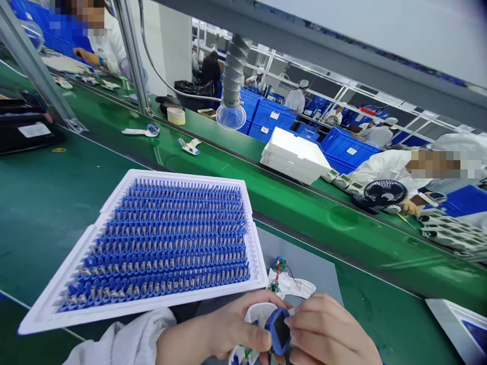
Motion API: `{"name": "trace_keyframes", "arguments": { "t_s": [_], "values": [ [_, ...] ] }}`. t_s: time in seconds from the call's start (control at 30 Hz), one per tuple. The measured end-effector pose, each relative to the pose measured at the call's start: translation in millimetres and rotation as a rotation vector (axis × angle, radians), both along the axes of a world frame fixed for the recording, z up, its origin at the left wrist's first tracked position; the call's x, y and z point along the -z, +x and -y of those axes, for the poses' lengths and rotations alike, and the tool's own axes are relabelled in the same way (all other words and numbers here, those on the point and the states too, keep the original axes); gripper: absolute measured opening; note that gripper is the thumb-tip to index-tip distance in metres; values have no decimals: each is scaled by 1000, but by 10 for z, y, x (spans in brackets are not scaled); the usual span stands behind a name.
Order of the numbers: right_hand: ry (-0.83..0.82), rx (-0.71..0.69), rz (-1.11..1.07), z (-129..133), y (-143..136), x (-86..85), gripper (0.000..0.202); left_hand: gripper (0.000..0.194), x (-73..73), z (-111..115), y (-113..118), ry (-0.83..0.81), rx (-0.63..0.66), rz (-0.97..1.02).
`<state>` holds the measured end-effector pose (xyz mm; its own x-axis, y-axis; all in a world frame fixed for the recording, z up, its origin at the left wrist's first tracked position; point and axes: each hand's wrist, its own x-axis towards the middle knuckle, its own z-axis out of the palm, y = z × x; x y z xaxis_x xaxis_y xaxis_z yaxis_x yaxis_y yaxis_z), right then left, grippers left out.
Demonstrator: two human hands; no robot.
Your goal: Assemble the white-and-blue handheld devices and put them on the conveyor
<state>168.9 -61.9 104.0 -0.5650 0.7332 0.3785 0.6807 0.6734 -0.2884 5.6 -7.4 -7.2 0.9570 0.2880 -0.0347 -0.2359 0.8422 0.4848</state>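
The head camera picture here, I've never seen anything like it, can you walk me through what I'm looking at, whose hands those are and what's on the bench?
This is one picture from a camera worn on a person's head, looking forward and down at their own two hands. No machine is involved. The left hand holds a white plastic shell, and the right hand has its grip on a small blue frame with a dark window, pressed against that shell. On the green bench lies a white tray filled with rows of small blue parts. Just beyond the hands lies another white shell with a small green circuit board and thin wires. Behind runs a green conveyor carrying a stack of white trays. Other people in white coats work on its far side, beside blue crates and a small black fan.
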Motion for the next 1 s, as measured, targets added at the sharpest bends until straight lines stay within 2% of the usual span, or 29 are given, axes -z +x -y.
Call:
{"name": "trace_keyframes", "arguments": {
  "t_s": [0.13, 0.23, 0.3, 0.47, 0.77, 1.0],
  "values": [
    [-85, 117, -72, -49, -21, 27, 9, 75, 15, 9, 1, 14, 33, -26],
    [-242, 111, -85, -67, -21, 57, 11, 69, 28, 11, 4, 33, 51, -30],
    [-286, 96, -86, -71, -15, 71, 12, 68, 35, 10, 4, 37, 48, -30],
    [-191, 73, -81, -71, -11, 79, 15, 74, 33, 10, 4, 8, 49, -34],
    [-203, 99, -132, -80, -5, 124, 8, 73, 18, 4, 12, 19, 50, -67],
    [-467, 96, -216, -65, 24, 102, 7, 67, 10, 10, 16, 22, 58, -55]
  ]
}}
